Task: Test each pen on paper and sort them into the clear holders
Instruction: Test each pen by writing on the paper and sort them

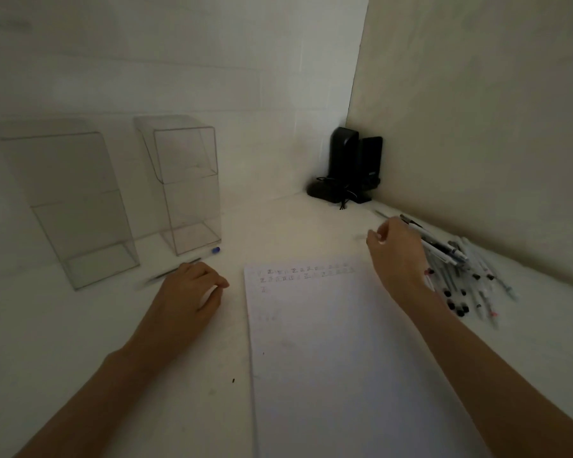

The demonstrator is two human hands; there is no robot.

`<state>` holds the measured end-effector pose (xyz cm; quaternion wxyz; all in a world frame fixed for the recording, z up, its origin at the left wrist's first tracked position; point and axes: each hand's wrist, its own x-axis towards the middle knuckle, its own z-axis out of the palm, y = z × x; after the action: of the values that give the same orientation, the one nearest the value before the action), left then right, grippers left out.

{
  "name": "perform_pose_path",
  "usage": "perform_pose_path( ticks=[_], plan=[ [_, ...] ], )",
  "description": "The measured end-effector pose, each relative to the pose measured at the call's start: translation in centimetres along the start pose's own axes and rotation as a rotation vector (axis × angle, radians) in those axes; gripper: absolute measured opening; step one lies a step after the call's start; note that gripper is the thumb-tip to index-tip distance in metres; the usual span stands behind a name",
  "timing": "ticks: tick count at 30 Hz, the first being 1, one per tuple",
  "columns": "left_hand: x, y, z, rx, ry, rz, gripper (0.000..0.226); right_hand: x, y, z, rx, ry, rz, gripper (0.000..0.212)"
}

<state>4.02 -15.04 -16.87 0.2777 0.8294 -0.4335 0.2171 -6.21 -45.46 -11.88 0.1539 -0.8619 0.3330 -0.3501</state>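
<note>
A white sheet of paper (328, 342) lies in front of me, with two rows of small test marks along its top. Two clear holders stand at the back left, one large (70, 200) and one narrower (189, 190); both look empty. A pile of pens (460, 276) lies at the right by the wall. My right hand (397, 252) hovers at the pile's left edge, blurred, fingers curled; whether it pinches a pen is unclear. My left hand (192, 289) rests on the table left of the paper, fingers loosely curled and holding nothing. A single pen (172, 273) lies just behind it.
A small blue cap (216, 249) lies by the narrow holder's base. Black speakers with a cable (351, 166) fill the back corner. Walls close the table at the back and right. One thin pen (382, 213) lies apart, near the corner.
</note>
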Motion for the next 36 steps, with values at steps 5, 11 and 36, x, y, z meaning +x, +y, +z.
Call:
perform_pose_path(
  ticks=[5,11,36],
  plan=[
    [-0.1,0.2,0.1,-0.022,-0.026,0.014,0.033,-2.5,-3.8,-2.3,0.549,0.235,-0.221,0.012],
    [-0.3,0.0,0.1,-0.042,-0.045,-0.004,0.033,-5.9,-5.3,-0.8,0.4,-0.178,-0.779,0.033],
    [-0.5,2.6,0.5,-0.113,-0.204,0.073,0.04,-6.6,-5.5,-2.2,0.584,0.07,-0.453,0.049]
  ],
)
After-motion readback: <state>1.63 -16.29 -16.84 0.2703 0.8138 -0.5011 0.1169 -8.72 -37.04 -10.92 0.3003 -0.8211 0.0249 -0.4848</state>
